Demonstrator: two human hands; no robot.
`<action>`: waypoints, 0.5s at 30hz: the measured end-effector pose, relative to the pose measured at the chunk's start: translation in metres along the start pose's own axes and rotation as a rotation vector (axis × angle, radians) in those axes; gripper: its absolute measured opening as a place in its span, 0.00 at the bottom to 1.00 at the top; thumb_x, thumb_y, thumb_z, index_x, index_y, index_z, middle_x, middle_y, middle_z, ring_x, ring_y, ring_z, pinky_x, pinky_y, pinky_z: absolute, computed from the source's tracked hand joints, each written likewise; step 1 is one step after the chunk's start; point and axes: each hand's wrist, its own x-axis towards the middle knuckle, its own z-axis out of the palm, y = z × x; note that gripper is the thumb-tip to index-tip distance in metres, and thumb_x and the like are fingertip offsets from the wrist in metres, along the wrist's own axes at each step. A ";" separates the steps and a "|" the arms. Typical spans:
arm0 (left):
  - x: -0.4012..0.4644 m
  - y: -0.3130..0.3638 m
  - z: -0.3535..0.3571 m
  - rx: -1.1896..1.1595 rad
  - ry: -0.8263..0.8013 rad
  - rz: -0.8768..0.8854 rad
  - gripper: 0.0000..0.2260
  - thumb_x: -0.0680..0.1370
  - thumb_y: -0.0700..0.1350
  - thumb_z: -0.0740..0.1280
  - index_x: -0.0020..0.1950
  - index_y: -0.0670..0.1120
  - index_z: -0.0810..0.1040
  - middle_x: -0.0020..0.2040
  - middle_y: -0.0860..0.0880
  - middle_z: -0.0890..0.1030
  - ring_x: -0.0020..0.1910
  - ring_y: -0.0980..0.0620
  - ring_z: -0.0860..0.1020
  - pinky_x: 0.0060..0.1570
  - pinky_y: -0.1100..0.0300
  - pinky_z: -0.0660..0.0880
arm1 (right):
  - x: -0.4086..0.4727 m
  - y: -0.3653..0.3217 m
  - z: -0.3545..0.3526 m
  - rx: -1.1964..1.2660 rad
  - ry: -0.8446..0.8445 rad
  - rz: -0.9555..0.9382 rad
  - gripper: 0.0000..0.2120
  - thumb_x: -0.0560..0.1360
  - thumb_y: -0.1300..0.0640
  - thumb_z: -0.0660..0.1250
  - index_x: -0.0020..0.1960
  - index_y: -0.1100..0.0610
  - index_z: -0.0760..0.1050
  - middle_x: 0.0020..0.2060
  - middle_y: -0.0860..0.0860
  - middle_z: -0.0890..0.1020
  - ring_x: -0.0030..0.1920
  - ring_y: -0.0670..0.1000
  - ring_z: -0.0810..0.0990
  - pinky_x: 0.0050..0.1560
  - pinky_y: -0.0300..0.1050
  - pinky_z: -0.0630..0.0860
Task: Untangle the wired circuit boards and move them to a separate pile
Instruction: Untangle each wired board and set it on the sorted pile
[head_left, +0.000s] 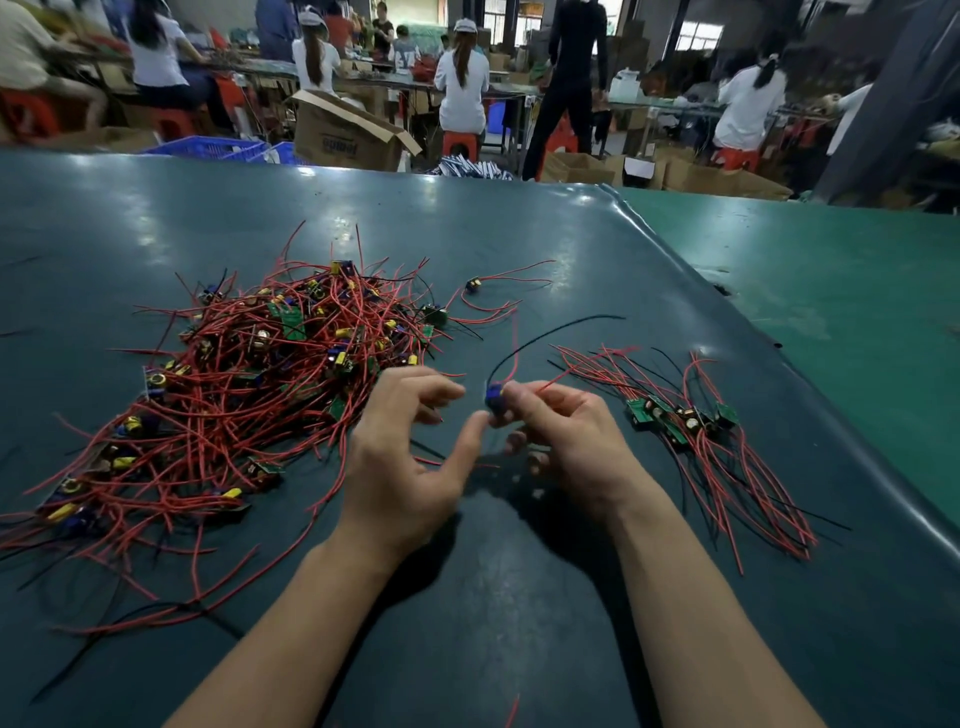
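A big tangled pile of small green circuit boards with red and black wires (249, 374) lies on the left of the dark table mat (467, 597). A smaller, straightened pile of boards (680, 415) lies on the right, its wires trailing toward me. My right hand (566, 436) pinches one small board with a blue part (496, 397) above the mat; its black and red wires arc up and away. My left hand (410, 447) hovers just left of that board with fingers loosely curled, its thumb tip close to the board, holding nothing that I can see.
Two loose boards with red wires (472, 285) lie beyond the big pile. The mat's raised edge (779, 364) runs diagonally on the right, with a green table surface (831, 270) past it. Seated workers, cardboard boxes (348, 132) and red stools fill the background.
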 end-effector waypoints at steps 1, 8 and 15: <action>0.000 0.000 0.001 -0.044 -0.026 -0.154 0.12 0.74 0.44 0.74 0.55 0.42 0.78 0.47 0.49 0.79 0.43 0.52 0.79 0.44 0.61 0.77 | -0.001 0.001 0.000 -0.056 0.010 -0.020 0.07 0.72 0.52 0.72 0.42 0.56 0.84 0.36 0.51 0.84 0.28 0.46 0.77 0.23 0.34 0.68; 0.001 -0.007 0.005 -0.300 -0.263 -0.479 0.09 0.71 0.46 0.75 0.50 0.46 0.84 0.43 0.49 0.85 0.39 0.54 0.83 0.43 0.61 0.79 | -0.006 0.000 -0.002 -0.225 -0.019 -0.056 0.03 0.73 0.64 0.72 0.46 0.60 0.84 0.35 0.54 0.83 0.33 0.47 0.77 0.30 0.38 0.72; 0.010 -0.007 0.002 -0.577 -0.148 -0.662 0.09 0.73 0.32 0.72 0.52 0.40 0.79 0.37 0.49 0.83 0.34 0.53 0.81 0.39 0.62 0.80 | -0.002 -0.004 0.004 0.078 0.128 -0.045 0.05 0.73 0.68 0.71 0.43 0.59 0.78 0.36 0.52 0.85 0.31 0.47 0.82 0.27 0.36 0.75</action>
